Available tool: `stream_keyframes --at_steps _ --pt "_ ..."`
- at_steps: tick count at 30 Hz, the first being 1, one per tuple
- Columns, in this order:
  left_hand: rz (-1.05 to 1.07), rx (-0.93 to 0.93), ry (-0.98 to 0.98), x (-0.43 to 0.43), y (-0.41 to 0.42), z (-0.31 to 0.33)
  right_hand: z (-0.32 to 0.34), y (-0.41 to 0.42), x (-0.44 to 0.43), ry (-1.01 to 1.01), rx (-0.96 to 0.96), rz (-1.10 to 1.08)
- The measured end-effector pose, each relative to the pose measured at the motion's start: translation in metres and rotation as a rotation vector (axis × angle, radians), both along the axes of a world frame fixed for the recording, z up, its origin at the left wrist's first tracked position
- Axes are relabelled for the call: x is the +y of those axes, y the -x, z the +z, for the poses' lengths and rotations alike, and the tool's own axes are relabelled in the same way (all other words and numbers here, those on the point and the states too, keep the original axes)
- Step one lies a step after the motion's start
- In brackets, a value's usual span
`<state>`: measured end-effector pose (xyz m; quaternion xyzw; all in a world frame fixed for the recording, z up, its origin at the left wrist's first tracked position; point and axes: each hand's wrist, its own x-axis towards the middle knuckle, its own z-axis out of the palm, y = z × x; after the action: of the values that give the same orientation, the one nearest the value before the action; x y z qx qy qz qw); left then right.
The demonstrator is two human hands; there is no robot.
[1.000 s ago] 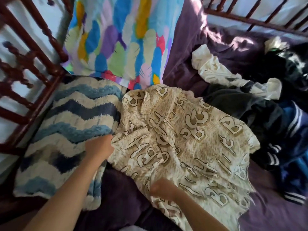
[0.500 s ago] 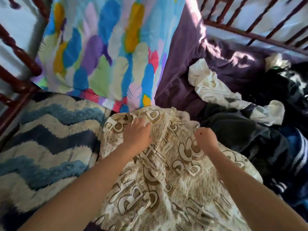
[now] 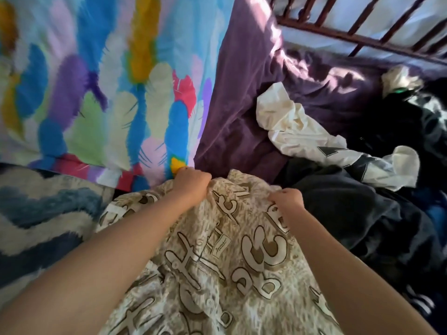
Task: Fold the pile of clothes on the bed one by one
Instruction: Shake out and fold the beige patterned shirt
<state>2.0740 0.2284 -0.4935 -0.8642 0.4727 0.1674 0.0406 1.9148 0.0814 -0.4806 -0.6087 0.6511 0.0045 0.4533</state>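
Note:
A beige garment (image 3: pixel 217 267) printed with large brown-and-white letters lies spread in front of me on the purple bed. My left hand (image 3: pixel 192 183) grips its far edge on the left, fingers curled into the cloth. My right hand (image 3: pixel 287 199) grips the same far edge a little to the right. To the right lies the pile: a crumpled white garment (image 3: pixel 297 131), a dark navy garment (image 3: pixel 350 213) and black clothes (image 3: pixel 411 131) beyond it.
A pillow (image 3: pixel 104 88) with coloured feathers leans at the back left, and a purple pillow (image 3: pixel 242 93) stands beside it. A blue-and-white zigzag fluffy cushion (image 3: pixel 41 226) lies at the left. A dark red bed rail (image 3: pixel 362 27) runs along the far right.
Both hands have moved from the garment's near part to its far edge and closed on it. My view has shifted forward and closer to the pillows.

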Motion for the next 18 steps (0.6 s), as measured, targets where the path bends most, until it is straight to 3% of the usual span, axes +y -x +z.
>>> stream_keyframes --at_steps 2,3,4,6,8,10,12,18 --pt "0.101 0.009 0.169 0.005 -0.002 0.003 0.014 0.011 0.012 0.170 -0.266 -0.094" --pt "0.154 0.023 0.220 0.009 -0.004 0.005 0.019 0.018 0.022 0.277 -0.379 -0.031" --pt "0.186 0.032 0.240 0.012 -0.006 0.006 0.025 0.027 0.037 0.406 -0.479 0.141" --pt "0.203 0.053 0.234 0.017 -0.008 0.009 0.030 0.046 0.065 0.705 -0.523 0.738" --pt "0.220 0.144 0.232 0.017 -0.007 0.013 0.018 0.066 0.080 0.894 -0.249 1.381" --pt "0.267 0.251 0.246 0.017 -0.003 0.016 0.008 0.082 0.080 0.712 0.126 1.679" --pt "0.304 0.276 0.299 0.018 0.004 0.016 0.006 0.088 0.080 0.600 0.251 1.631" --pt "0.193 0.088 0.369 0.047 0.043 0.005 0.006 0.087 0.082 0.790 0.208 1.361"
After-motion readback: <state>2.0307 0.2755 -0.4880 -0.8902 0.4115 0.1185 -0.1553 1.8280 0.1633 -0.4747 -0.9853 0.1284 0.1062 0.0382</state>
